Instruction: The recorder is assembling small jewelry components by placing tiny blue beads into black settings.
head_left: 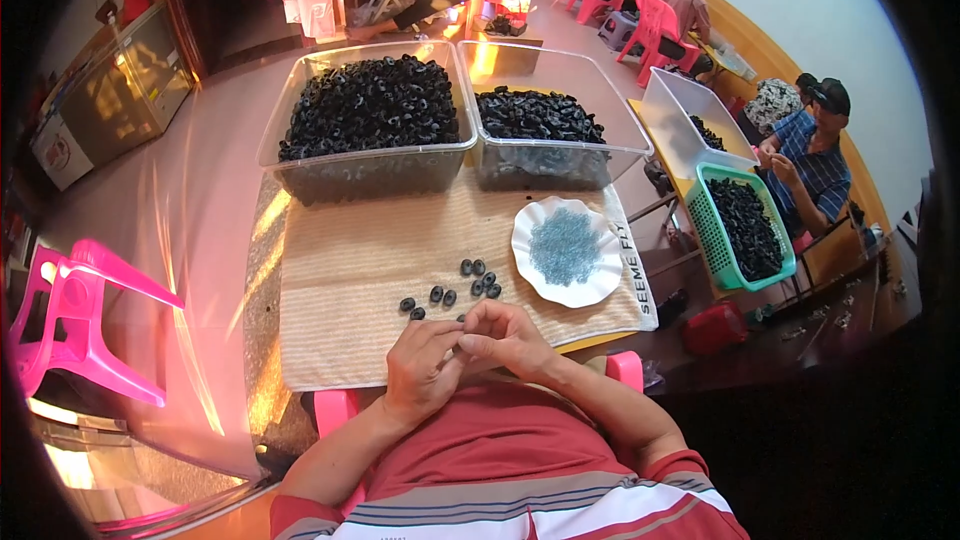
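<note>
My left hand (422, 368) and my right hand (508, 342) meet at the near edge of a beige towel (350, 280). Their fingertips are pinched together around a small black oval part, mostly hidden, with just a dark bit showing between them. Just beyond the hands, several black oval parts (436, 294) with holes in them lie loose on the towel. To the right of these stands a white scalloped plate (522, 245) heaped with small, clear bluish pieces (566, 246).
Two clear plastic bins (370, 170) of black parts stand side by side at the towel's far edge. On the right are a green basket (708, 225), a clear box (690, 95) and a seated person (812, 165). A pink stool (85, 310) stands on the left. More people sit farther back.
</note>
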The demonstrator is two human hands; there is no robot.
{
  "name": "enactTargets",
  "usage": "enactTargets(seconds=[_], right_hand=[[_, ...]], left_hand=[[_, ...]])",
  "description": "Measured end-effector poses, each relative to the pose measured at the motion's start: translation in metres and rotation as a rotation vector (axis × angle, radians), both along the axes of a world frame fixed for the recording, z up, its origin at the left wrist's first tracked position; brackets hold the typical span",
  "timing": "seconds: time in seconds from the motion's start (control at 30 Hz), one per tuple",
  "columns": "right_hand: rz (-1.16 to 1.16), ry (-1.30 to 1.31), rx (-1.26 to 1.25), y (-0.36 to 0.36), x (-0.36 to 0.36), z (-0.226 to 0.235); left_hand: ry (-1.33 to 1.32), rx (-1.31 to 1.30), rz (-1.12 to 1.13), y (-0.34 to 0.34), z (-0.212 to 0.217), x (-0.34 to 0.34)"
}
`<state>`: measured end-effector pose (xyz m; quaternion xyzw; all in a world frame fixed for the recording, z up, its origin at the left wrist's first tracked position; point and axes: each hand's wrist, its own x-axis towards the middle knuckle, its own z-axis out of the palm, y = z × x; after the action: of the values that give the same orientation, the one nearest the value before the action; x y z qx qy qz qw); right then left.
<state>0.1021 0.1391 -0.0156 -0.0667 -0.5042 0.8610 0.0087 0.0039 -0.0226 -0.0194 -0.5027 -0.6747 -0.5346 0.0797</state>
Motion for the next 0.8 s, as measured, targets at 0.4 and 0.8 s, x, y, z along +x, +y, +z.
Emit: enactTargets(seconds=[0.4, 0.8], right_hand=[[-0.151, 0.043, 0.525, 0.026, -0.001, 0.018], [-0.873, 0.486, 1.243, 0.131, -0.036, 0.109]], left_hand=[[-0.133, -0.049, 0.017, -0.005, -0.002, 0.004], [-0.032, -0.034, 0.088, -0.014, -0.002, -0.007]])
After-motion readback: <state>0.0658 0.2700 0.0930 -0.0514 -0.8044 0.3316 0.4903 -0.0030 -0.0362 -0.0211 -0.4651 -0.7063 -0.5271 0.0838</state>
